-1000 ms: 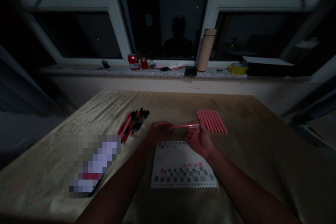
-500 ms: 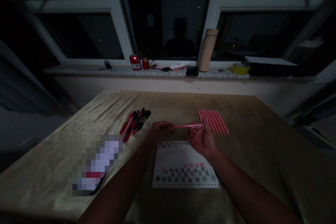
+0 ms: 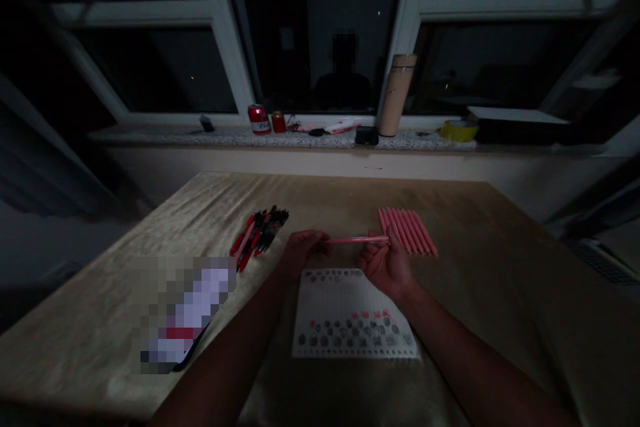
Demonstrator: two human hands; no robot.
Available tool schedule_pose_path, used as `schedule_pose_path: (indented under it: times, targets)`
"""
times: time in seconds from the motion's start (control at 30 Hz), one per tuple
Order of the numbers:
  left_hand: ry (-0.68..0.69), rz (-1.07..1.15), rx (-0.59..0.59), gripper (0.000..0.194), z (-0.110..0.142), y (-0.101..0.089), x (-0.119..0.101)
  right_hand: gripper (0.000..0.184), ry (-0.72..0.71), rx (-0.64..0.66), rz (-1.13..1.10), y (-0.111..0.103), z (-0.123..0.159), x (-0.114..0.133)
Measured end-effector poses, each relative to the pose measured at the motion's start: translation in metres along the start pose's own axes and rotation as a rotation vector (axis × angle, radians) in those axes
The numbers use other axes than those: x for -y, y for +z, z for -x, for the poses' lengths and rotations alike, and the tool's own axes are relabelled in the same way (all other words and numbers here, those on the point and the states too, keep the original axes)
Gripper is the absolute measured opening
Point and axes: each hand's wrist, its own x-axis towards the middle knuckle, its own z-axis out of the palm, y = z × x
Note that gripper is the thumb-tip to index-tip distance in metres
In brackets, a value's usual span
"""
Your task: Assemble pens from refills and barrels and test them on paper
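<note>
A pink pen (image 3: 357, 240) is held level between my two hands, above the top edge of a notepad page. My left hand (image 3: 305, 250) pinches its left end, and my right hand (image 3: 387, 265) grips its right end between thumb and fingers. Below them lies the white ruled page (image 3: 333, 297), with rows of dark round marks and some red writing. Just beyond my right hand, several pink pens (image 3: 407, 230) lie side by side in a neat row. To the left of my left hand is a loose pile of red and black pens (image 3: 257, 233).
A phone (image 3: 195, 317), blurred out, lies on the cloth-covered table (image 3: 475, 320) at left. On the windowsill stand a red can (image 3: 259, 120), a small red jar (image 3: 278, 122), a tall tan cylinder (image 3: 397, 97), yellow tape (image 3: 459, 131) and a dark box (image 3: 517, 127).
Both hands stay nearly in place around the pink pen. The pen seems turned slightly, its clip now less visible. The view has shifted a little.
</note>
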Motion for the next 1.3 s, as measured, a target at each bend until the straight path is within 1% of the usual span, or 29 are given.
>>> schedule_pose_path:
  times: [0.17,0.3,0.5,0.57,0.77,0.97,1.23,1.3]
  targets:
    - [-0.015,0.004,0.01,0.032,0.0014,0.0006,0.0006,0.041,-0.008,0.027,0.004,-0.0008,-0.0005,-0.0007]
    - [-0.011,-0.065,0.007,0.031,0.0037,0.0025,-0.001,0.043,0.006,0.052,0.005,-0.0021,-0.0005,-0.0011]
    - [-0.001,-0.156,0.003,0.032,0.0057,0.0048,-0.0034,0.045,0.017,0.022,0.006,-0.0008,-0.0003,-0.0003]
    - [0.003,-0.178,0.018,0.033,0.0044,0.0042,-0.0029,0.045,0.011,0.016,0.002,0.0006,-0.0002,-0.0003]
    - [0.054,-0.285,0.071,0.032,0.0008,0.0024,-0.0016,0.043,0.01,0.051,-0.013,0.001,-0.0002,-0.0012]
    - [0.057,-0.31,0.095,0.034,0.0014,0.0027,-0.0016,0.042,0.007,0.034,-0.006,-0.002,-0.0015,-0.0012]
    - [0.057,-0.322,0.078,0.034,0.0,0.0036,-0.0002,0.038,0.007,0.052,-0.005,-0.0006,-0.0006,-0.0014]
    - [0.082,-0.346,0.064,0.034,0.0001,0.0047,0.0011,0.037,0.013,0.059,0.01,0.0011,0.0004,-0.0006]
